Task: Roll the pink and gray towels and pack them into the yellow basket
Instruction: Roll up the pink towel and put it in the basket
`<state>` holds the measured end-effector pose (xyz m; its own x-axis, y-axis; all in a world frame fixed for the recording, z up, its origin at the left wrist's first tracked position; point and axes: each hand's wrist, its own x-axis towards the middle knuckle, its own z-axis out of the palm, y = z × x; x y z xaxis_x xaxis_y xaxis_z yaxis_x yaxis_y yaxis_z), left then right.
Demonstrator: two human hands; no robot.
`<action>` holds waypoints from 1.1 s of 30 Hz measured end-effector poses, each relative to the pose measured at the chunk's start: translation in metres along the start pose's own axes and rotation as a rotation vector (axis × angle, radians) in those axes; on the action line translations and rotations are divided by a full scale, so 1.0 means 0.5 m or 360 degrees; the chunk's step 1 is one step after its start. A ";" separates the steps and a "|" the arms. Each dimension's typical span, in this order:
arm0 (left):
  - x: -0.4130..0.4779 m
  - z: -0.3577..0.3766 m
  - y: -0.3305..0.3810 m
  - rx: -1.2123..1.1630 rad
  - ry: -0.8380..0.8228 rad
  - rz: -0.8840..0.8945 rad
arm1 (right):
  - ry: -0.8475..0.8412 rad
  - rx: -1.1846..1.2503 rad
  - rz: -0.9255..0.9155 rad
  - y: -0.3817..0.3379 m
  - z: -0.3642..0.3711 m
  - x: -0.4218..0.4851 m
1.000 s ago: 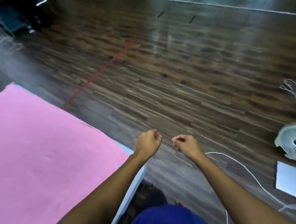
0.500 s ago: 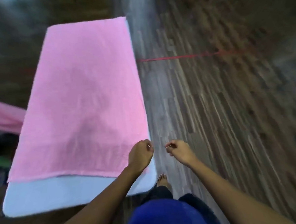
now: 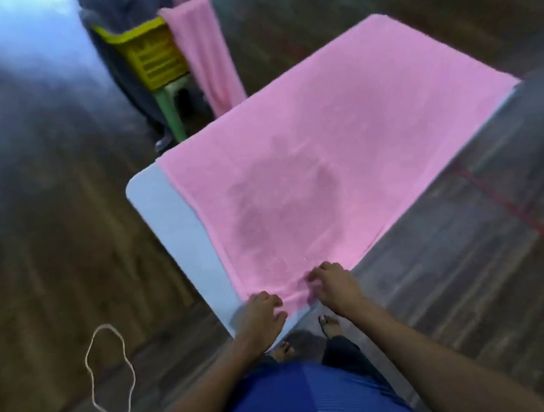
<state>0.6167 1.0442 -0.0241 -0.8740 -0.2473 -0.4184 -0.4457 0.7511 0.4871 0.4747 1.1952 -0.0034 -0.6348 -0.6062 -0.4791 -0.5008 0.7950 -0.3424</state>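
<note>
Head view: the pink towel (image 3: 325, 157) lies spread flat on the desk (image 3: 175, 219), not yet rolled. The left hand (image 3: 261, 309) rests with loosely spread fingers at the towel's near corner. The right hand (image 3: 332, 283) sets bent fingers on the same edge, though blur hides whether it pinches the cloth.

The roll seems about to start, so both hands must turn that edge over evenly. The yellow basket (image 3: 153, 53) sits well apart on a green stool (image 3: 168, 107). A gray towel (image 3: 116, 65) and a second pink towel (image 3: 205, 49) hang over it and may block packing. A cord (image 3: 110, 378) lies on the floor.
</note>
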 end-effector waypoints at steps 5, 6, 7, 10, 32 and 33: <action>-0.018 0.075 0.045 0.0266 0.0151 -0.0165 | -0.0293 -0.0504 -0.0522 0.070 -0.023 0.021; -0.021 0.087 0.060 0.0303 0.0198 -0.0203 | -0.0308 -0.0563 -0.0603 0.077 -0.029 0.023; -0.024 0.097 0.077 0.0314 0.0235 -0.0248 | -0.0317 -0.0610 -0.0675 0.085 -0.032 0.026; -0.039 0.117 0.119 0.0318 0.0439 -0.0330 | -0.0298 -0.0742 -0.0841 0.103 -0.031 0.032; -0.155 0.183 0.156 0.0362 0.0520 -0.0432 | -0.0035 -0.0650 -0.0946 0.237 -0.024 -0.008; -0.154 0.184 0.154 0.0394 0.0495 -0.0440 | -0.0063 -0.0643 -0.0926 0.237 -0.019 -0.013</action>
<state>0.6676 1.1773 -0.0246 -0.7624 -0.6013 -0.2392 -0.6431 0.7450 0.1772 0.4137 1.2932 -0.0332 -0.1797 -0.9228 -0.3409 -0.9361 0.2669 -0.2291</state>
